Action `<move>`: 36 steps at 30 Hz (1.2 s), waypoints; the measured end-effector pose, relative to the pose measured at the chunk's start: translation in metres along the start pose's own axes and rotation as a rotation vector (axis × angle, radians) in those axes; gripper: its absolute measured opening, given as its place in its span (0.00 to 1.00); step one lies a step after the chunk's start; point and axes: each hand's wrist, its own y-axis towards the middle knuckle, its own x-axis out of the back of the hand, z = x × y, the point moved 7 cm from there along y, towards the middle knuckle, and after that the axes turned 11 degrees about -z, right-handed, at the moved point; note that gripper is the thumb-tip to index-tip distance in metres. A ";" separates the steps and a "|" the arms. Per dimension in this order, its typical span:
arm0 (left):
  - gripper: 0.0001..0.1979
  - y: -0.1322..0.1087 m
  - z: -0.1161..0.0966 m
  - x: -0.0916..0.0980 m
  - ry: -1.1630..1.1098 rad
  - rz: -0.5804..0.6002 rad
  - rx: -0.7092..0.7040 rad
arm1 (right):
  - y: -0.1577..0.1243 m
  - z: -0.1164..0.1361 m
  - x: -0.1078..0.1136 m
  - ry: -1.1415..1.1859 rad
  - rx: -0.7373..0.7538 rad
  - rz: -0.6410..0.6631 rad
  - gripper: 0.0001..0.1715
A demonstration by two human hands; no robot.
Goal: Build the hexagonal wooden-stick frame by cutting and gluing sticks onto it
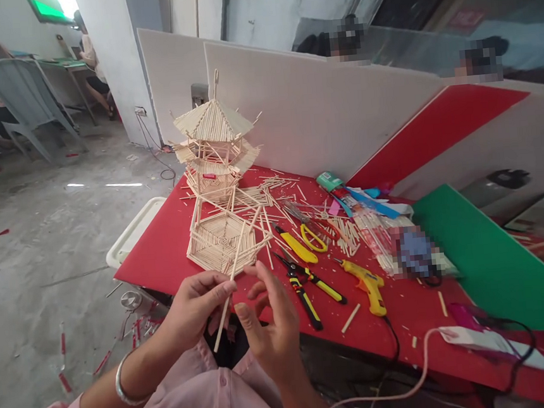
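My left hand (203,302) pinches a thin wooden stick (222,326) between thumb and fingers, above the table's front edge. The stick slants up and away from me. Close beside it, my right hand (273,321) has its fingers apart and curved, with nothing visible in it. Just beyond both hands lies a hexagonal stick frame (222,237) with a woven-looking floor pattern. Behind that stands a pagoda model (212,125) made of the same sticks, with tiered roofs and a pointed top.
Black-and-yellow cutters (303,287), a yellow-handled tool (299,245) and a yellow glue gun (365,283) lie to the right on the red table (157,252). Loose sticks (252,196) are scattered behind. Packed sticks (375,239) and a green board (486,261) are farther right. White panels (292,107) border the back.
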 end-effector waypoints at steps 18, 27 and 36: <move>0.11 0.014 -0.046 0.016 0.477 -0.292 -0.797 | -0.017 0.009 -0.024 -0.076 0.255 0.167 0.17; 0.17 0.014 -0.057 0.005 0.903 -0.076 -1.349 | -0.008 0.004 -0.028 -0.015 0.223 0.176 0.16; 0.15 0.016 -0.053 0.000 0.980 -0.015 -1.294 | -0.005 0.005 -0.028 -0.016 0.233 0.167 0.17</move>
